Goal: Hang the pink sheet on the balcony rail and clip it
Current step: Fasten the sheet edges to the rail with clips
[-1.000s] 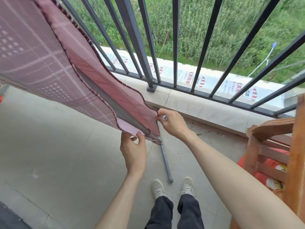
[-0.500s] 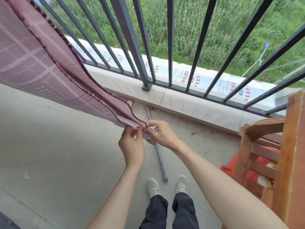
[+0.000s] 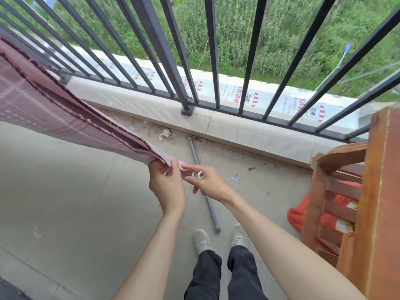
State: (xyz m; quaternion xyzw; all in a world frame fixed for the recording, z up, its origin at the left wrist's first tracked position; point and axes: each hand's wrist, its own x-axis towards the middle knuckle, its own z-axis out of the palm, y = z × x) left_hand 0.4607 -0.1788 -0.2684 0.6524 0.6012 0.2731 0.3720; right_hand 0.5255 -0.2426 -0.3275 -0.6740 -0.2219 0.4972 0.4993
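Both hands are pinching the folded plaid pink sheet's corner: left hand, right hand also holding a round white clip.

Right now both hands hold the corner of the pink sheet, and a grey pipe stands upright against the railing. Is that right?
Not quite. In the head view the pipe lies flat on the floor. Both the left hand and the right hand do hold the sheet corner.
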